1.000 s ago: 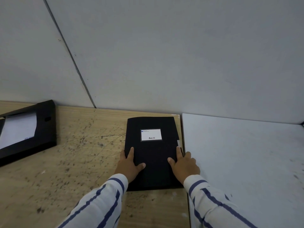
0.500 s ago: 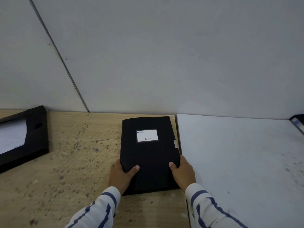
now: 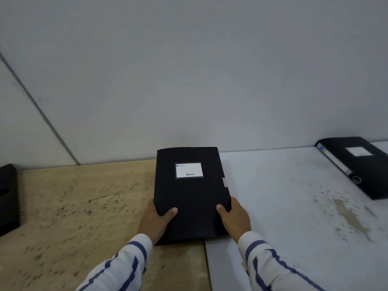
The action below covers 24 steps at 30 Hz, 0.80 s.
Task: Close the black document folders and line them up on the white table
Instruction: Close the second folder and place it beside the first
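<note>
Two striped sleeves (image 3: 126,263) enter from the bottom edge. Left hand (image 3: 154,220) grips the left side of the closed black folder (image 3: 192,198), thumb on the cover, fingers curled under the edge. Right hand (image 3: 236,218) grips the right side the same way, thumb on top. Folder sits over the seam between wooden table (image 3: 73,206) and white table (image 3: 294,206), white label (image 3: 189,170) facing up, far end by the grey wall (image 3: 189,70). Second closed black folder (image 3: 357,164) lies far right on the white table. Another black folder (image 3: 8,196) at the left edge, cut off
</note>
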Motion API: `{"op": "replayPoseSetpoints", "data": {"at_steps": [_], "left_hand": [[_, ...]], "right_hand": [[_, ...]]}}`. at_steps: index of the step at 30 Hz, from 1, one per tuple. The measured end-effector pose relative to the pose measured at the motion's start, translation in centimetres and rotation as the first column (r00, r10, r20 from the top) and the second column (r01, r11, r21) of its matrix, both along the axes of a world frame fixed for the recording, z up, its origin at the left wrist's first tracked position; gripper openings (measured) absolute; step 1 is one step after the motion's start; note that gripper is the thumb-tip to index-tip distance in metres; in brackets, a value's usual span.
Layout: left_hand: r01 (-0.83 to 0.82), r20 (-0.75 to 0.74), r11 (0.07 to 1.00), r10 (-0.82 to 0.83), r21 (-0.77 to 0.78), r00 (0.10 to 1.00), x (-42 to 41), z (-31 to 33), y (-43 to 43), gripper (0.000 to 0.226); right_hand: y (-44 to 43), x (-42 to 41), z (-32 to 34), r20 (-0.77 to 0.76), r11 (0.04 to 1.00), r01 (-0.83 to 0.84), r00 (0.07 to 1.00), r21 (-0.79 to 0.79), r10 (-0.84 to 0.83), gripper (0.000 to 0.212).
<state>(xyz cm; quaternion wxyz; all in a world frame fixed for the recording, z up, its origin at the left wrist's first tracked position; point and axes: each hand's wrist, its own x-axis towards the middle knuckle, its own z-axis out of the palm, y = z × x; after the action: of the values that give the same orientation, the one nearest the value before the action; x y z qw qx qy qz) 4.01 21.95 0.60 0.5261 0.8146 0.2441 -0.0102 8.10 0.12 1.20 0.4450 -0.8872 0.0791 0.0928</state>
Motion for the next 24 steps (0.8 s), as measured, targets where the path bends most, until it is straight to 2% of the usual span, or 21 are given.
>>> {"op": "replayPoseSetpoints", "data": {"at_steps": [5,18,24], "left_hand": [[0.029,0.018,0.999,-0.028,-0.026,0.999,2.8,-0.3,-6.9,0.066],[0.039,-0.05,0.996,-0.043,-0.075,0.998,12.7,-2.1,-33.0,0.068],[0.042,-0.064,0.996,-0.047,-0.08,0.997,16.6,-3.0,-41.1,0.066]], "right_hand": [[-6.8,2.2,0.0,0.009,0.999,0.044,0.999,-0.009,-0.044,0.034],[-32.8,12.2,-0.9,-0.016,0.996,0.067,0.998,-0.055,-0.068,0.033],[-40.6,16.0,-1.7,-0.048,0.992,0.088,0.995,-0.088,-0.092,0.036]]}}
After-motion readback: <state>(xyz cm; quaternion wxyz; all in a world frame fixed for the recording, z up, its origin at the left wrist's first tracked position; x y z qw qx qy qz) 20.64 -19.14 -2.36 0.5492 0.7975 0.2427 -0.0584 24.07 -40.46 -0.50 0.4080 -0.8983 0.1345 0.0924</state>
